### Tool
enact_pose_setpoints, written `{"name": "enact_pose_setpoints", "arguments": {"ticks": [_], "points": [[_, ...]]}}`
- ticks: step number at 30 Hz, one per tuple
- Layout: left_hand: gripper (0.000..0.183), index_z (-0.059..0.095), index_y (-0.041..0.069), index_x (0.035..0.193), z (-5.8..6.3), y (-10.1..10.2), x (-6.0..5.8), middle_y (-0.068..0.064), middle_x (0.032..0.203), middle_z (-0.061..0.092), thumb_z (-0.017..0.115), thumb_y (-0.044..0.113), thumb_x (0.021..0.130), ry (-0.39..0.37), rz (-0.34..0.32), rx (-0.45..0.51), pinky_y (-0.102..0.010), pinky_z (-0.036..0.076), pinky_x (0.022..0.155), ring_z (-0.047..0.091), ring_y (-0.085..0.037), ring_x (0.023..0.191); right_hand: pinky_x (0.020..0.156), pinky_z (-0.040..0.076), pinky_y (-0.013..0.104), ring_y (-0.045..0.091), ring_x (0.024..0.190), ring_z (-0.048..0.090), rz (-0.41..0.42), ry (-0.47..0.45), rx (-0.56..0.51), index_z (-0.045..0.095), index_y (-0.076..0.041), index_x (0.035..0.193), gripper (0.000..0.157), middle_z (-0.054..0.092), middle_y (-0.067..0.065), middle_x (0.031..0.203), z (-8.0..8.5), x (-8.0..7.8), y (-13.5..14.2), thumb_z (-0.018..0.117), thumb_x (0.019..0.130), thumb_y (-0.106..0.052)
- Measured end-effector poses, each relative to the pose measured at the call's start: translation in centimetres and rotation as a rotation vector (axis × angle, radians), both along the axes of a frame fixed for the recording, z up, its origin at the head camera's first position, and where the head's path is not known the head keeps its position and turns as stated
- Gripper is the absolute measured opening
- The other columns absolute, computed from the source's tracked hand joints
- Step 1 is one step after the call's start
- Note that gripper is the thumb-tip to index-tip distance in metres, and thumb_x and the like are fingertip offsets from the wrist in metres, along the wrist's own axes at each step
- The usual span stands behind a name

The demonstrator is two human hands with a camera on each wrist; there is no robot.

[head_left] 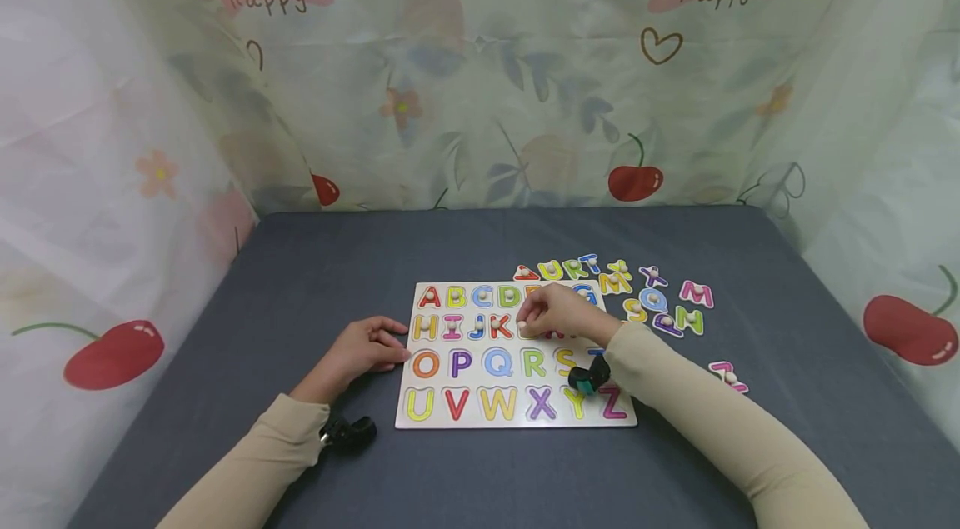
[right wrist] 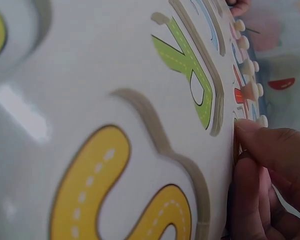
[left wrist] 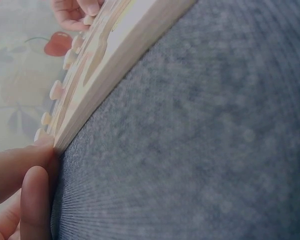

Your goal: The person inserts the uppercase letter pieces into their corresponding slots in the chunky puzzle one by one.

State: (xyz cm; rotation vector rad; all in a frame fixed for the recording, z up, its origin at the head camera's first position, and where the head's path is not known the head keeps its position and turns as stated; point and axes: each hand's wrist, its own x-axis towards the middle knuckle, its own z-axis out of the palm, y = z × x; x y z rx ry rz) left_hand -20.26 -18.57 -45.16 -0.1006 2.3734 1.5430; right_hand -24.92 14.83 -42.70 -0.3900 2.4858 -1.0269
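Note:
A wooden alphabet puzzle board (head_left: 480, 343) lies on the grey cloth. Knobbed letter pieces fill much of its upper two rows, such as the red A (head_left: 428, 297) and red K (head_left: 500, 326). My right hand (head_left: 561, 314) reaches over the board and pinches a small letter piece (right wrist: 235, 142) at the slot just after K, thumb and index finger together; the fingers mostly hide it. My left hand (head_left: 365, 346) lies at the board's left edge, fingertips touching it, as the left wrist view also shows. The lower two rows show printed letters in their recesses, including the green R (right wrist: 206, 95).
Loose letter pieces lie beyond and right of the board: a yellow U (head_left: 551, 270), blue Q (head_left: 652, 300), pink M (head_left: 696, 294), green N (head_left: 688, 319) and several others. A Z piece (head_left: 727, 376) sits apart at the right. Printed curtains (head_left: 480, 121) surround the table.

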Motion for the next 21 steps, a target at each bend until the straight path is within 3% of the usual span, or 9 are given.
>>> {"name": "enact_pose_setpoints", "arguments": {"ticks": [12, 21], "points": [[0.046, 0.061, 0.001, 0.117, -0.04, 0.01, 0.05, -0.002, 0.081, 0.069, 0.081, 0.010, 0.077, 0.002, -0.007, 0.009, -0.024, 0.054, 0.062, 0.064, -0.010, 0.068, 0.046, 0.034, 0.024, 0.012, 0.053, 0.045, 0.007, -0.017, 0.003, 0.069, -0.014, 0.092, 0.014, 0.061, -0.001, 0.073, 0.05, -0.01, 0.14, 0.078, 0.081, -0.016], [0.046, 0.061, 0.001, 0.118, -0.08, 0.01, 0.03, -0.003, 0.081, 0.069, 0.080, 0.010, 0.078, 0.001, -0.006, 0.012, -0.025, 0.054, 0.062, 0.064, -0.010, 0.069, 0.052, 0.039, 0.024, 0.014, 0.060, 0.053, 0.022, 0.005, -0.070, 0.069, -0.010, 0.096, 0.017, 0.062, 0.000, 0.077, -0.01, 0.29, 0.73, 0.077, 0.083, -0.016]]}}
